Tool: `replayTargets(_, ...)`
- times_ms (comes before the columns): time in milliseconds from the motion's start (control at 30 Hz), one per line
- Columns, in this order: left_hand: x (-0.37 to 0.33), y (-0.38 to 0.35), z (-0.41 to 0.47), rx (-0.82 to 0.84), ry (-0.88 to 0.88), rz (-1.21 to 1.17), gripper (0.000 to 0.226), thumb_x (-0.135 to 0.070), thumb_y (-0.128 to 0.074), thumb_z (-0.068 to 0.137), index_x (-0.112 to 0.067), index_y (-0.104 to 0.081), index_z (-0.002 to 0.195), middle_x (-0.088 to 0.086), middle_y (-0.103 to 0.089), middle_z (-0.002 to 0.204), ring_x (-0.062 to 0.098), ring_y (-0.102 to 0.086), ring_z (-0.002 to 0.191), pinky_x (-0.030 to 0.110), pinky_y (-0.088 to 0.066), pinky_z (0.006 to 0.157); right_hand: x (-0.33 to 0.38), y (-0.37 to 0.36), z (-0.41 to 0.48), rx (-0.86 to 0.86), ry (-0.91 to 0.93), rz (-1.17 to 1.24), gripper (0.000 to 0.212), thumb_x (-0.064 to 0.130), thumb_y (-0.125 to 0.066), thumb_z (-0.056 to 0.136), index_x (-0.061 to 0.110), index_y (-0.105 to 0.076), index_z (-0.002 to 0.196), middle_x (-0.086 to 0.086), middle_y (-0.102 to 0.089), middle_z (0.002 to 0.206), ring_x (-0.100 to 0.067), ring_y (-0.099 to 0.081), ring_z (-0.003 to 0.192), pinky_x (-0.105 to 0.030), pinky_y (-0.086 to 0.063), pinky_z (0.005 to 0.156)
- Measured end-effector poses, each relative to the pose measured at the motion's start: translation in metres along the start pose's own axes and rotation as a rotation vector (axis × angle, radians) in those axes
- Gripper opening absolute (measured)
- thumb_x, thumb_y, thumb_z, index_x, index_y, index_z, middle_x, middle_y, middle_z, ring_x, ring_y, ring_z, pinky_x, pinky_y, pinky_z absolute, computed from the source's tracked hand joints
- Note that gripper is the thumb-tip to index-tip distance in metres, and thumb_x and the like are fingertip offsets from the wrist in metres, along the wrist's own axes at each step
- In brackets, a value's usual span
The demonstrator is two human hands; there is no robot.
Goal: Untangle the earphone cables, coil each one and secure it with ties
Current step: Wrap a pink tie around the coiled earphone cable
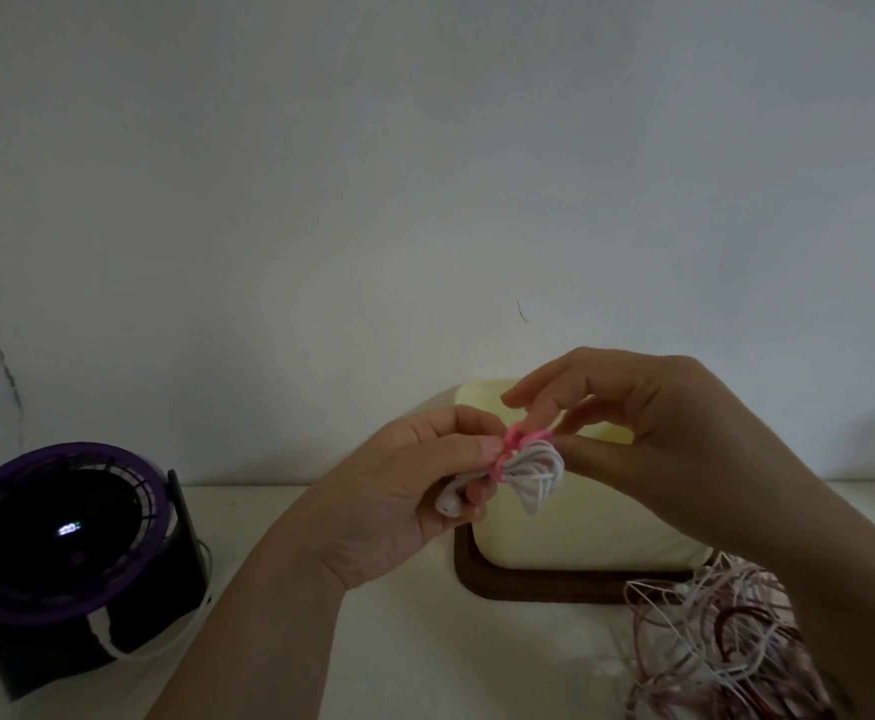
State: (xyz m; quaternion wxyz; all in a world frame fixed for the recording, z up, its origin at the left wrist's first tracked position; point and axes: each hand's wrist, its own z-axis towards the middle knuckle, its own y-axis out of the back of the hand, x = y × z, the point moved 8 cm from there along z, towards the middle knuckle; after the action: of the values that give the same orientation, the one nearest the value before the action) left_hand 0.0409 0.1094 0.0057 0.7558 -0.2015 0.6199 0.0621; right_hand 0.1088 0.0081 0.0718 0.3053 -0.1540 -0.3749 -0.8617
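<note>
A coiled white earphone cable (534, 472) is held up in front of me, above the table. My left hand (414, 485) grips one end of the coil, with a white earbud showing below its fingers. A pink tie (515, 444) is wrapped round the middle of the coil. My right hand (632, 423) pinches the pink tie at the top of the coil, fingers curled over it. A tangled heap of white, pink and dark red cables (721, 641) lies on the table at the lower right, partly behind my right forearm.
A pale yellow box on a dark brown tray (528, 584) stands behind my hands against the wall. A purple and black desk fan (61, 543) sits at the left, a white cord trailing from it. The table top (373, 641) is white.
</note>
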Motion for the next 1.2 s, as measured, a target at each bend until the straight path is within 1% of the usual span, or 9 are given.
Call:
replayTargets(133,-0.012,0.000,-0.002,-0.056,-0.089,0.163,0.010,-0.012,-0.068,0.067,-0.021,-0.073,0.065,0.001,-0.057,0.059,0.005,-0.049,0.047,0.015,-0.041,0.045,0.000,0.003,-0.001,-0.023,-0.019,-0.056,0.007,0.019,-0.073,0.074,0.026,-0.071,0.077,0.013,-0.072,0.079,-0.005,-0.068,0.076,-0.013,-0.052,0.070)
replayTargets(267,-0.015,-0.004,-0.004,-0.056,-0.124,0.185,0.005,-0.018,-0.073,0.071,-0.021,-0.074,0.067,0.000,-0.059,0.060,0.004,-0.051,0.049,0.016,-0.042,0.048,-0.001,0.006,-0.001,-0.059,-0.056,0.063,0.012,0.029,-0.068,0.068,0.023,-0.072,0.077,0.008,-0.073,0.076,-0.006,-0.070,0.071,-0.014,-0.053,0.068)
replayTargets(367,-0.017,-0.006,-0.005,-0.078,-0.135,0.157,0.008,-0.020,-0.065,0.063,-0.020,-0.073,0.065,-0.001,-0.058,0.057,0.003,-0.050,0.047,0.015,-0.042,0.048,-0.006,0.005,-0.001,-0.064,-0.080,0.165,0.015,0.025,-0.068,0.069,0.019,-0.073,0.081,0.005,-0.074,0.078,-0.008,-0.071,0.073,-0.016,-0.053,0.068)
replayTargets(600,-0.017,-0.004,-0.003,-0.123,-0.154,0.166,0.003,-0.017,-0.069,0.068,-0.015,-0.070,0.071,-0.002,-0.060,0.057,0.003,-0.051,0.049,0.014,-0.044,0.051,-0.024,-0.001,0.001,-0.088,-0.176,0.362,0.028,0.021,-0.066,0.067,0.021,-0.070,0.096,0.003,-0.075,0.083,-0.008,-0.071,0.077,-0.014,-0.053,0.068)
replayTargets(767,-0.018,-0.002,-0.002,-0.146,-0.191,0.240,0.005,-0.021,-0.075,0.071,-0.024,-0.074,0.068,-0.005,-0.060,0.059,0.003,-0.052,0.054,0.016,-0.047,0.058,-0.028,-0.003,0.001,-0.067,-0.188,0.340,0.018,0.023,-0.067,0.068,0.015,-0.072,0.083,-0.005,-0.074,0.080,-0.015,-0.071,0.073,-0.021,-0.056,0.068)
replayTargets(833,-0.017,-0.002,-0.001,-0.163,-0.205,0.201,0.002,-0.022,-0.075,0.069,-0.022,-0.074,0.067,-0.004,-0.059,0.058,0.003,-0.051,0.053,0.017,-0.047,0.058,-0.024,-0.004,0.001,-0.077,-0.156,0.305,0.016,0.025,-0.067,0.071,0.014,-0.070,0.083,-0.006,-0.073,0.080,-0.017,-0.070,0.073,-0.024,-0.056,0.069)
replayTargets(933,-0.014,-0.001,0.001,-0.170,-0.183,0.047,0.008,-0.020,-0.066,0.062,-0.019,-0.073,0.064,0.000,-0.059,0.059,0.005,-0.051,0.050,0.017,-0.049,0.055,-0.023,-0.004,0.002,-0.101,-0.131,0.323,0.013,0.023,-0.065,0.073,0.016,-0.069,0.083,-0.004,-0.073,0.079,-0.013,-0.069,0.072,-0.018,-0.052,0.066)
replayTargets(1067,-0.007,-0.001,0.003,-0.160,-0.121,-0.020,0.010,-0.019,-0.064,0.063,-0.014,-0.072,0.064,0.005,-0.061,0.062,0.008,-0.052,0.053,0.018,-0.052,0.055,-0.031,-0.006,0.001,-0.067,-0.197,0.396,0.024,0.023,-0.062,0.071,0.019,-0.069,0.094,-0.003,-0.074,0.088,-0.008,-0.069,0.079,-0.015,-0.051,0.068)
replayTargets(1200,-0.006,0.000,0.003,-0.141,-0.101,-0.043,0.020,-0.016,-0.062,0.066,-0.008,-0.069,0.083,0.006,-0.064,0.068,0.008,-0.059,0.055,0.019,-0.053,0.055,-0.036,-0.008,0.001,-0.015,-0.239,0.446,0.020,0.015,-0.061,0.073,0.013,-0.071,0.091,-0.002,-0.075,0.088,-0.011,-0.071,0.081,-0.015,-0.052,0.069)
